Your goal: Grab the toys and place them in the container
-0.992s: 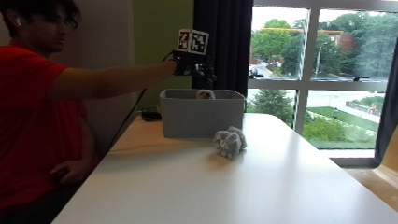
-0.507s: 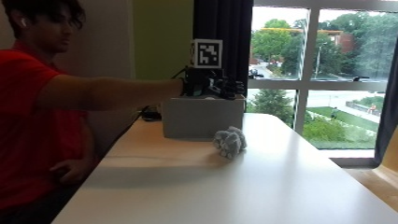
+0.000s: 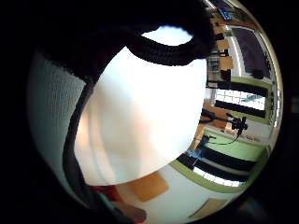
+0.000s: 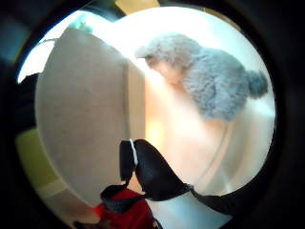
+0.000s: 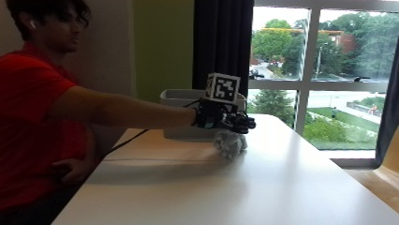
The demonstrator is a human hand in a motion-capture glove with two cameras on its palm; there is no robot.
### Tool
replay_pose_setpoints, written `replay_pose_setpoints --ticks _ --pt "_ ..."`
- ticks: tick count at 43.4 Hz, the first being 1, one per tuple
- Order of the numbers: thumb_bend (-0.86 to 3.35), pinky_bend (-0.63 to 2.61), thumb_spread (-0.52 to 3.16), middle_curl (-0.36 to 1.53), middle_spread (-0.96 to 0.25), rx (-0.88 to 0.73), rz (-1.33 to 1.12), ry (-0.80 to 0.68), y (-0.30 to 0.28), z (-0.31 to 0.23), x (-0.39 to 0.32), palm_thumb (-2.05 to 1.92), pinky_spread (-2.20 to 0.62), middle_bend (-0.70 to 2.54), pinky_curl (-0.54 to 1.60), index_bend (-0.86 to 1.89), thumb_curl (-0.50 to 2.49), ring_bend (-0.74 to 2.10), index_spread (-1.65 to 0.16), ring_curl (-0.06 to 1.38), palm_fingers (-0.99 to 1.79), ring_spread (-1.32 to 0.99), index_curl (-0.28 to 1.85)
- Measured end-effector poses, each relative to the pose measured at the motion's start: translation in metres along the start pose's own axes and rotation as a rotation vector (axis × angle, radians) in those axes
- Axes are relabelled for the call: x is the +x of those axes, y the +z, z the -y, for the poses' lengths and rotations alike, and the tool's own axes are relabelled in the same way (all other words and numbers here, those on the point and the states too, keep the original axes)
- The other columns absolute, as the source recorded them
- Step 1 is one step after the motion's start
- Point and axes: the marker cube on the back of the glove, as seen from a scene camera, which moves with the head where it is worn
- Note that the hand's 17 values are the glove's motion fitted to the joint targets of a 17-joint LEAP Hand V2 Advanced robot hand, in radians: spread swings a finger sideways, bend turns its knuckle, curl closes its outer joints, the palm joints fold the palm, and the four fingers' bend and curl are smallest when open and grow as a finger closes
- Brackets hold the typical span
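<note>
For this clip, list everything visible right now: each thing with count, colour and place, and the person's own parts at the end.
Toy: one, grey, plush, on the table in front of the container, just under the gloved hand.
Container: one, grey, at the table's far end by the curtain.
Table: one, white, beside the window.
Cable: one, black, running across the table past the container.
Right hand: black glove, arm stretched out, over the toy; whether it touches the toy cannot be told.
Other hand: bare, resting by the table's near edge.

White table (image 5: 262, 187), dark curtain (image 5: 221, 44) & window (image 5: 324, 70) behind, black cable (image 5: 128, 140) on table.
</note>
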Motion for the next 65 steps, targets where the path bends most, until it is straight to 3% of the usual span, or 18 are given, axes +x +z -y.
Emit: replay_pose_setpoints --ticks 17,34,40,50,56,65 --pt "-0.05 1.01 1.02 0.27 -0.07 0.08 -0.002 -0.052 0.038 0.043 -0.028 -0.04 0.08 0.13 0.32 0.08 0.26 0.28 -0.34 0.23 -0.15 -0.01 0.27" --pt "0.0 1.34 1.06 0.23 -0.07 -0.066 0.041 -0.006 0.049 0.075 -0.027 0.06 0.04 0.12 0.41 0.13 0.29 0.46 -0.38 0.3 -0.03 -0.02 0.2" --pt "0.0 1.22 1.1 0.24 -0.13 -0.102 0.018 0.001 0.047 0.08 -0.032 0.12 -0.05 0.23 0.36 0.25 0.3 0.56 -0.44 0.31 0.23 -0.11 0.23" --pt "0.0 1.25 1.22 0.25 -0.22 -0.074 0.025 -0.027 0.043 0.077 -0.037 0.17 -0.28 0.18 0.36 0.24 0.3 0.62 -0.47 0.32 0.48 -0.24 0.27" --pt "0.05 1.17 1.29 0.29 -0.33 -0.012 0.043 -0.055 0.044 0.077 -0.05 0.27 -0.38 0.28 0.33 0.14 0.33 0.85 -0.46 0.38 0.89 -0.37 0.25" --pt "0.14 0.98 1.01 0.39 -0.41 0.091 0.013 -0.039 0.048 0.075 -0.062 0.57 -0.45 0.47 0.31 0.23 0.5 1.0 -0.44 0.46 1.16 -0.44 0.29"
